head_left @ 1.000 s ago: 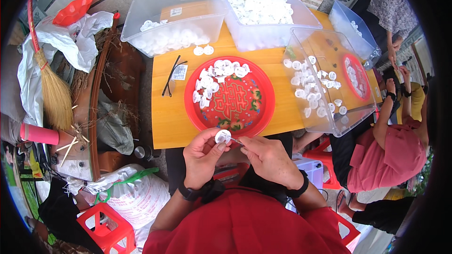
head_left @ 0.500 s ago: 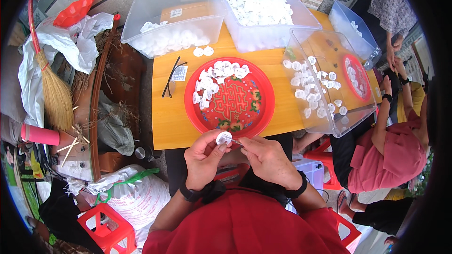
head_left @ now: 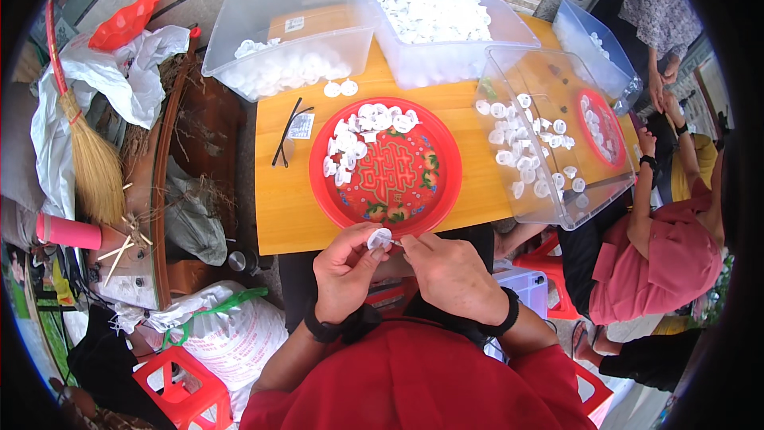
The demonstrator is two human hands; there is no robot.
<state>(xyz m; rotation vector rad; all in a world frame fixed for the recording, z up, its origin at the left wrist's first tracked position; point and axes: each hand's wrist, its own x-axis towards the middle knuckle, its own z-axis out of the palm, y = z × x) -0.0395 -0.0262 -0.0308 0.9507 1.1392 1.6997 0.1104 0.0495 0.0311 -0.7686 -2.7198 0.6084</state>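
Below the near rim of a red round tray (head_left: 454,183), my left hand (head_left: 342,272) pinches a small white round plastic piece (head_left: 380,238) between thumb and fingertips. My right hand (head_left: 458,277) is closed on a thin metal pick (head_left: 397,243), whose tip meets the edge of the piece. Most of the pick is hidden inside my right fingers. On the patterned tray, similar white pieces (head_left: 347,142) lie heaped along the left and far side. Two more white discs (head_left: 341,88) rest on the wooden table (head_left: 278,215) beyond it.
Behind the tray stand a clear bin (head_left: 227,52) and a second one heaped with white pieces (head_left: 438,12). Another clear bin (head_left: 549,211) is at the right, beside a seated co-worker (head_left: 660,263). Eyeglasses (head_left: 285,137) lie left of the tray; a straw broom (head_left: 91,159) leans far left.
My right hand has rolled slightly at the piece, with the pick still in it. My left hand keeps its pinch, and the piece's face has tilted a little. The view has shifted slightly.
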